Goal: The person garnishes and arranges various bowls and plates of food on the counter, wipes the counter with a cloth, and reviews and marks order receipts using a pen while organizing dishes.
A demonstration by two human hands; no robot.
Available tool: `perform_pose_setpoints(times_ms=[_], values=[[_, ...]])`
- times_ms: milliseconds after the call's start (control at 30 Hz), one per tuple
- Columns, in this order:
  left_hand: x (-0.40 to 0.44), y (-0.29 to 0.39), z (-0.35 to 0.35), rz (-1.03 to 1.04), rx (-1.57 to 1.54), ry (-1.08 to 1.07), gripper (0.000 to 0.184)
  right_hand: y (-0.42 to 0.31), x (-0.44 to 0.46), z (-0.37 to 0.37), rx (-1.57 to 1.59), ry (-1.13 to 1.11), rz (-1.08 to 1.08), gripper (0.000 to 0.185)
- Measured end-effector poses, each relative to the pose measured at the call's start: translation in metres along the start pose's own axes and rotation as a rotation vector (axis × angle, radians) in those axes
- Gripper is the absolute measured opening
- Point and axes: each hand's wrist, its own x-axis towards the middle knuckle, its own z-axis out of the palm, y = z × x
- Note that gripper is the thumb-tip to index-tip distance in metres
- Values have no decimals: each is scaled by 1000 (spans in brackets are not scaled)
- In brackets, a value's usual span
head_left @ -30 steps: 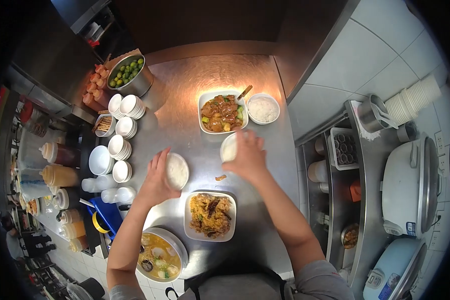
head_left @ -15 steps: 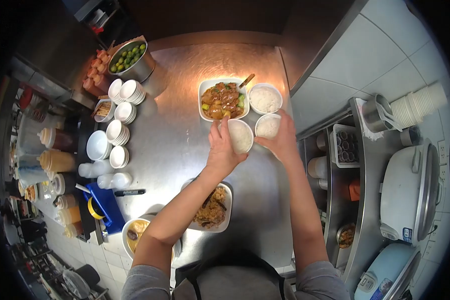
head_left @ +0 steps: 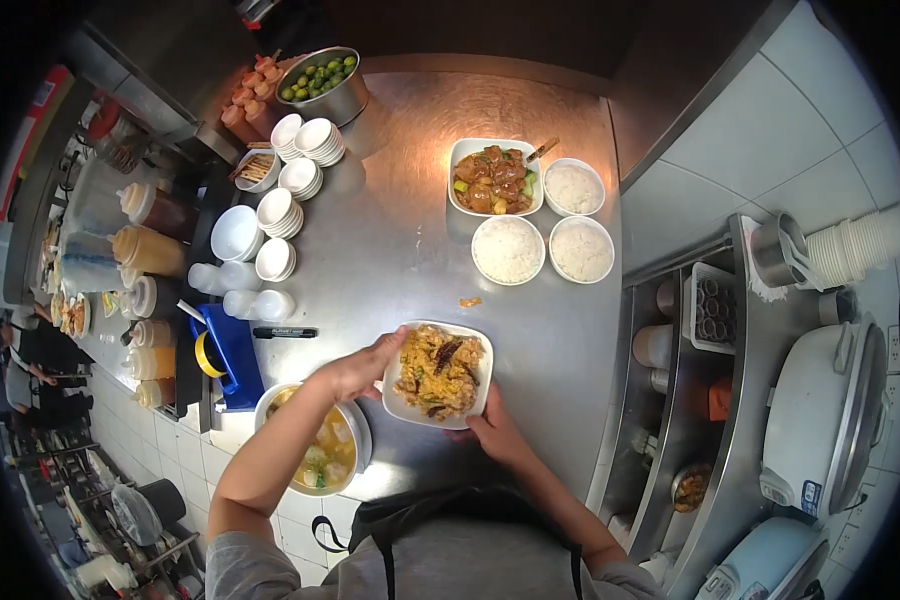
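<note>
Both my hands are on a white square dish (head_left: 394,405) heaped with golden fried food and dark dried chillies. My left hand (head_left: 362,368) grips its left side, fingers partly hidden by the rim. At the lower right corner my right hand (head_left: 497,432) holds on, its fingers under the edge. Farther up the counter stand three bowls of white rice (head_left: 508,250), grouped beside a square dish of glazed brown meat (head_left: 495,180) with green vegetables. A small orange scrap (head_left: 470,302) lies on the metal between. Left of my forearm is a large bowl of soup (head_left: 342,440).
Stacked white bowls (head_left: 280,212), a black marker (head_left: 285,332) and a blue holder with yellow tape (head_left: 228,350) line the left side. A metal pot of green citrus (head_left: 320,85) stands at the back. Shelves and rice cookers (head_left: 810,410) are on the right.
My hands have let go of two rice bowls, which now stand by the third, and have come back to grip the fried food dish. The view has shifted too.
</note>
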Motion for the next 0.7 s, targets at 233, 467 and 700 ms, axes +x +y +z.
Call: perform_pose_setpoints(times_ms=[233, 467, 700], values=[[47, 20, 36, 258, -27, -98, 55, -56, -30, -72, 20, 76, 38, 61], [145, 12, 48, 1058, 833, 778, 18, -72, -25, -115, 64, 248, -64, 53], [22, -17, 35, 1163, 316, 950, 14, -63, -23, -141, 110, 129, -53, 50]])
